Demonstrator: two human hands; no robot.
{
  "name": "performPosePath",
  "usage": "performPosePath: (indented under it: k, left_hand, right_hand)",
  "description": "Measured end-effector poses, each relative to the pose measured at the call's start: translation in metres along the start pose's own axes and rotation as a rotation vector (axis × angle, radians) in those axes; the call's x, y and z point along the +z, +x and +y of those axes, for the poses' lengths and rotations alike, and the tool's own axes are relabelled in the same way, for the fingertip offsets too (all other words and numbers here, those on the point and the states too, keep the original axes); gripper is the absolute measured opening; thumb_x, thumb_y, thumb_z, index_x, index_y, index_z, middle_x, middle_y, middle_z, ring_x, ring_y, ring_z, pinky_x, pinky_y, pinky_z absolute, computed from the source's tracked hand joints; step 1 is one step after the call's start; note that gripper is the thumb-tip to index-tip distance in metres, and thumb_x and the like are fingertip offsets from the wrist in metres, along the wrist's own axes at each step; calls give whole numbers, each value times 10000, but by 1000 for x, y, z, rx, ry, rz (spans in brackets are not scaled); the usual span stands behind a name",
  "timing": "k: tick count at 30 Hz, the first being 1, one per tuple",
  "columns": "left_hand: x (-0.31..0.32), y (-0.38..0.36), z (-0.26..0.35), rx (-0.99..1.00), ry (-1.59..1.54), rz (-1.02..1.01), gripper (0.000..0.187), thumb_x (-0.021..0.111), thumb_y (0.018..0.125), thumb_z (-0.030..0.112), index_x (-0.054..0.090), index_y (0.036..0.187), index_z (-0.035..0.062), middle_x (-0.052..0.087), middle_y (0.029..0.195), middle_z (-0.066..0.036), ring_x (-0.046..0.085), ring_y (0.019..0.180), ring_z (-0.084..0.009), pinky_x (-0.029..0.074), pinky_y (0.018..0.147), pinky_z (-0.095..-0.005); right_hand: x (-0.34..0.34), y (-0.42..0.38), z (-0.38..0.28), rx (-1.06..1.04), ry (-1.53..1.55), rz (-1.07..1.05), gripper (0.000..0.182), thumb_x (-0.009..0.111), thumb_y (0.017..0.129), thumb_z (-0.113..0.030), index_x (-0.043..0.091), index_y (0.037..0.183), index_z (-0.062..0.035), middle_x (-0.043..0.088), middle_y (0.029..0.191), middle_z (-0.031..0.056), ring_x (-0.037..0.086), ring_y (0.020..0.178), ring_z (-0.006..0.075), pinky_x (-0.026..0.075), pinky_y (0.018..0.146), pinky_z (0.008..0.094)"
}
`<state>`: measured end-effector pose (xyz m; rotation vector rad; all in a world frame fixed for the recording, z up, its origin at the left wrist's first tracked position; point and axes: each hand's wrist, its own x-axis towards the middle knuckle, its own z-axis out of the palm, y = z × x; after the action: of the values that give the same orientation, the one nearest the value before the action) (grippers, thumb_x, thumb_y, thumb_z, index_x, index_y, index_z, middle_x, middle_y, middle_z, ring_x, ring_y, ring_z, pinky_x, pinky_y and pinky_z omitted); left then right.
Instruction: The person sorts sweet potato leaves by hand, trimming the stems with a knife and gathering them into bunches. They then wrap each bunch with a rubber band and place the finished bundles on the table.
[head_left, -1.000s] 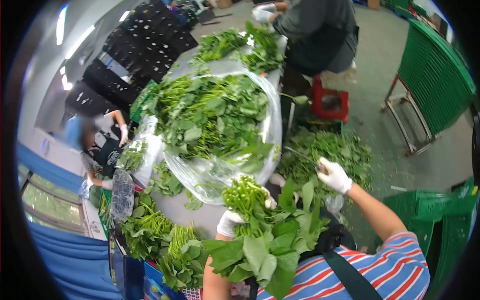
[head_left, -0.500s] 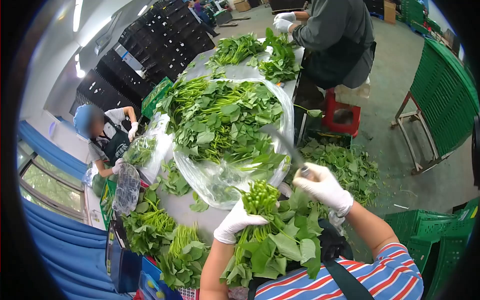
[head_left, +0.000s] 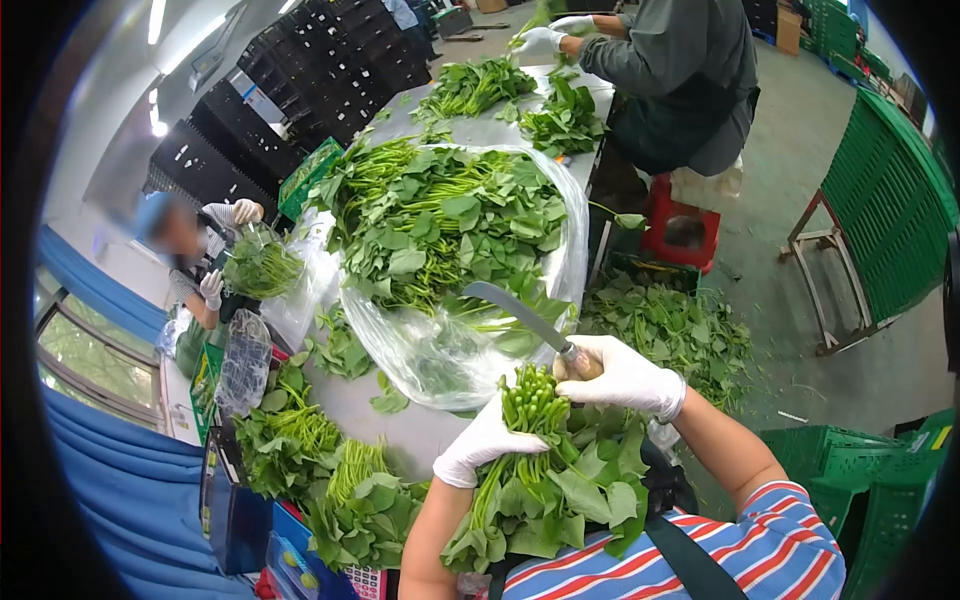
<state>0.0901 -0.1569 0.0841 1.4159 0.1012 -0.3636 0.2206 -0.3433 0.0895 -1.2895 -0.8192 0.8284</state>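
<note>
My left hand (head_left: 485, 443), in a white glove, is wrapped round a bundle of leafy green stems (head_left: 540, 405), cut ends up and leaves hanging down toward my striped shirt. Closed on the handle of a curved knife (head_left: 515, 308) is my gloved right hand (head_left: 620, 375), just right of the stem ends. The blade points up and left, over the edge of a clear plastic bag (head_left: 385, 345). That open bag lies on the metal table (head_left: 325, 400) with a big heap of greens (head_left: 450, 220) in it.
More bundles (head_left: 355, 475) lie at the table's lower left. A worker (head_left: 185, 250) at left holds a bag of greens (head_left: 262, 262); another person (head_left: 680, 80) works at the far end. Loose leaves (head_left: 670, 335), a red stool (head_left: 680, 225) and green crates (head_left: 840, 460) are at right.
My right hand and the knife have moved left, closer to the stem ends. The worker at left has raised the bag of greens. The far person's hands have shifted left, with greens in them.
</note>
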Motion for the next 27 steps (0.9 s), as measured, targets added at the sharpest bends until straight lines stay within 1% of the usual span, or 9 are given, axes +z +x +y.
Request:
performPosePath:
  k: [4,6,12,14,16,18,20,22,27]
  left_hand:
    - [7,2,3,-52,-59,12,856,829,594,159,380,1307,9,482,1253,-63,467,1138,-155,357,996,-321]
    - [13,0,4,-14,-64,67,842,823,585,134,392,1297,9,514,1218,-52,482,1120,-150,377,983,-323]
    - [21,-1,10,-17,-90,88,803,810,597,116,392,1275,11,556,1156,-90,549,1040,-177,438,916,-327]
    - [18,-1,5,-59,-147,79,798,810,597,122,395,1270,13,567,1132,-91,561,1018,-178,454,892,-331]
    - [17,-1,3,-42,-152,95,793,811,596,121,402,1266,13,566,1131,-91,561,1017,-176,455,890,-333]
    - [19,-3,0,-28,-159,115,787,812,595,120,409,1263,13,566,1129,-92,560,1016,-174,456,888,-334]
    - [20,-2,-1,-55,-215,140,764,811,596,106,429,1251,11,565,1126,-87,559,1015,-171,457,884,-331]
    - [20,0,-3,-45,-180,155,751,807,601,99,435,1248,11,569,1123,-86,561,1012,-171,457,884,-330]
    - [19,1,-3,-12,-113,164,727,801,609,90,448,1239,10,574,1117,-85,568,997,-171,455,885,-326]
  right_hand:
    - [1,-11,-15,47,-6,81,135,672,746,-105,578,819,-40,511,679,-61,438,602,29,387,565,196]
    - [8,-15,-9,-70,-21,196,95,654,743,-60,584,803,-40,524,673,-52,443,613,16,391,565,197]
    - [10,-32,21,-83,240,308,100,635,783,-74,574,855,-41,557,724,-29,483,596,29,409,545,195]
    - [5,-39,17,70,346,342,122,603,838,-138,545,902,-54,544,730,-16,481,589,33,411,536,191]
    - [1,-39,13,-48,62,428,160,585,845,-156,502,940,-59,527,701,-26,464,525,61,391,477,230]
    - [-3,-48,5,54,-282,376,180,573,828,-142,488,960,-53,547,682,29,530,518,143,438,502,276]
    - [6,-53,-5,-101,-684,383,195,561,808,-127,485,973,-56,565,698,102,594,568,248,478,539,333]
    - [13,-55,-8,-97,-785,307,198,553,805,-105,494,985,-45,569,702,119,594,582,302,477,547,359]
    - [15,-58,-4,-120,-874,290,193,556,798,-123,499,970,-56,567,710,112,593,583,297,480,540,367]
